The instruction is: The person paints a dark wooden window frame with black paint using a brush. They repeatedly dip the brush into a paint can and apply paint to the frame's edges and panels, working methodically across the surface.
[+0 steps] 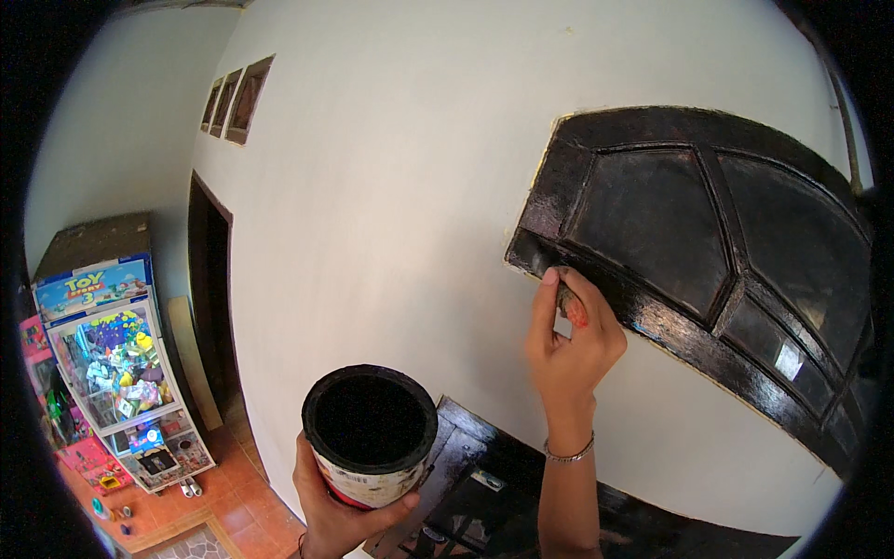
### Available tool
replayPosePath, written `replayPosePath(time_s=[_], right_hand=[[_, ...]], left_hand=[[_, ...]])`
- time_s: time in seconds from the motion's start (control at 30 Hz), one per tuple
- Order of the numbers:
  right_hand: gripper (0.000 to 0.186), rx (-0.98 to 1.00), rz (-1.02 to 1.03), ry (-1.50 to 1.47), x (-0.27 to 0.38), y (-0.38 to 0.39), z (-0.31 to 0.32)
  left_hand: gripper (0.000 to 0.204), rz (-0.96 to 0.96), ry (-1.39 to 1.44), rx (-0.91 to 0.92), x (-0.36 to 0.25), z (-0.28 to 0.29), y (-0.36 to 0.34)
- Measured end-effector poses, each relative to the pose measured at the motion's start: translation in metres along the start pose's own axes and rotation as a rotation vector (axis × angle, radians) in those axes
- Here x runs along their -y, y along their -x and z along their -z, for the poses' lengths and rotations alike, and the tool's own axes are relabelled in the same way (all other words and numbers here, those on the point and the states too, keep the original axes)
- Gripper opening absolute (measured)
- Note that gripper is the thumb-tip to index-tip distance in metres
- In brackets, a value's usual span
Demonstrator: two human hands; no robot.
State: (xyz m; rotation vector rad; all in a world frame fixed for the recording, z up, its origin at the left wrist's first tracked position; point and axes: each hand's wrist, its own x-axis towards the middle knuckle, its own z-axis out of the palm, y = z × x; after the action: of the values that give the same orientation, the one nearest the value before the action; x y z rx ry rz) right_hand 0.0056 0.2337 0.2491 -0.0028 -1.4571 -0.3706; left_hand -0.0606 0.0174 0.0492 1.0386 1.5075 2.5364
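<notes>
My left hand (337,526) is wrapped round a paint can (371,484), holding it upright at the lower middle. Glossy black paint (371,419) shows inside its dark rim. In my right hand (579,349) a paintbrush with a worn, orange-tipped handle (575,311) is pinched between thumb and fingers. Its dark bristle end meets the lower left corner of a black window frame (652,312), where brush and frame are hard to tell apart. Part of the lower rail shines as if wet. Dark panes (652,224) fill the frame.
Below the window is another black framed piece (456,461), partly behind my arms. A white wall (372,214) surrounds both. To the left are a dark doorway (209,298), a claw machine full of toys (121,363), and an orange tiled floor (233,508) with small shoes.
</notes>
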Motion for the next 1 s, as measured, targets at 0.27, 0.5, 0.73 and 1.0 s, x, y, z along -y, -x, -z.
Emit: replayPosePath(time_s=[0.27,0.5,0.73,1.0], right_hand=[[0.013,-0.001,-0.09,-0.017,-0.003,-0.001,0.004],[0.012,-0.2,-0.046,-0.053,-0.004,-0.025,-0.007],[0.009,-0.063,-0.005,-0.089,0.008,-0.014,-0.005],[0.009,-0.162,-0.095,-0.014,-0.014,-0.031,0.017]], left_hand=[[0.124,0.068,0.002,0.009,0.003,-0.004,0.001],[0.136,0.042,-0.058,-0.024,0.002,-0.009,0.001],[0.096,0.0,0.019,0.084,-0.015,-0.015,-0.004],[0.093,0.004,0.049,0.143,-0.016,-0.027,-0.006]])
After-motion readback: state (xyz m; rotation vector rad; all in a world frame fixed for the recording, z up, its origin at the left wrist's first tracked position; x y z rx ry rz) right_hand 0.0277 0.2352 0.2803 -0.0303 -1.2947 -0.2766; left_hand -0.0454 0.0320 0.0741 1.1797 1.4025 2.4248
